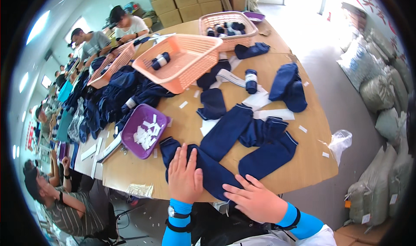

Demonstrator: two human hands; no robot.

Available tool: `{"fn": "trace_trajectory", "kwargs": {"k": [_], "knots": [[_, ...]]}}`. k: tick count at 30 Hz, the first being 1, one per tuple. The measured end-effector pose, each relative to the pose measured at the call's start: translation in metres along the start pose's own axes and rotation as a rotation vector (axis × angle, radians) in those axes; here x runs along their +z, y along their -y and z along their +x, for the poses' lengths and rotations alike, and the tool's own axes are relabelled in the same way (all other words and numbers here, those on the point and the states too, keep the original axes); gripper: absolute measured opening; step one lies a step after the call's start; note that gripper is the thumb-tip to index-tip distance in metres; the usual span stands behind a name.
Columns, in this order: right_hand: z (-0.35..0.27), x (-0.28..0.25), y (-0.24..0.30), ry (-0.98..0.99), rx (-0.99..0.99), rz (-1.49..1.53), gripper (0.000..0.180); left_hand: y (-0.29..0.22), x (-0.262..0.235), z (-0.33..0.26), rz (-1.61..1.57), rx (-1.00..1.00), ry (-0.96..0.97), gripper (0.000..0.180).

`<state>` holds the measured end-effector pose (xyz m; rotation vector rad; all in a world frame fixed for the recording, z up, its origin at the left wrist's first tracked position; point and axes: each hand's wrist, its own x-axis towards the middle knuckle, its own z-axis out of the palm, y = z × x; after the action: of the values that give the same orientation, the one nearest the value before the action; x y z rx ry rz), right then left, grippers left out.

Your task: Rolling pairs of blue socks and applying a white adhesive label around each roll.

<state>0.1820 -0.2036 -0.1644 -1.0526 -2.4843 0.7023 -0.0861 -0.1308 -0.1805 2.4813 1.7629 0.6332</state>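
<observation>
A navy sock (212, 173) lies along the table's near edge. My left hand (185, 176) rests flat on it with fingers stretched forward. Over the same sock's right end, my right hand (255, 199) has its fingers spread, the tips at the fabric. Neither hand grips anything. Just beyond are more navy socks (227, 131), overlapping, and a folded one (268, 153) to the right. Farther back stands a rolled sock bundle (251, 82) with a white paper band. A purple basin (126, 131) of small white labels (146, 135) sits left of my left hand.
Peach plastic baskets (182, 79) holding rolled socks stand at the back, beside a large heap of navy socks (125, 88). Paper strips and labels litter the wooden table (312, 159). Stuffed sacks (368, 194) line the right wall. Several people sit along the left.
</observation>
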Motion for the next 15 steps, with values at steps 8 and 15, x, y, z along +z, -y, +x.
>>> {"fn": "trace_trajectory", "kwargs": {"k": [8,15], "knots": [[0.007,-0.012,-0.02,-0.372,0.109,0.319,0.04,0.015,0.017,0.013,-0.109,-0.21,-0.153,0.06],[-0.003,-0.005,-0.044,-0.446,0.179,0.6,0.035,-0.012,-0.001,0.046,0.088,-0.286,-0.142,0.022]]}}
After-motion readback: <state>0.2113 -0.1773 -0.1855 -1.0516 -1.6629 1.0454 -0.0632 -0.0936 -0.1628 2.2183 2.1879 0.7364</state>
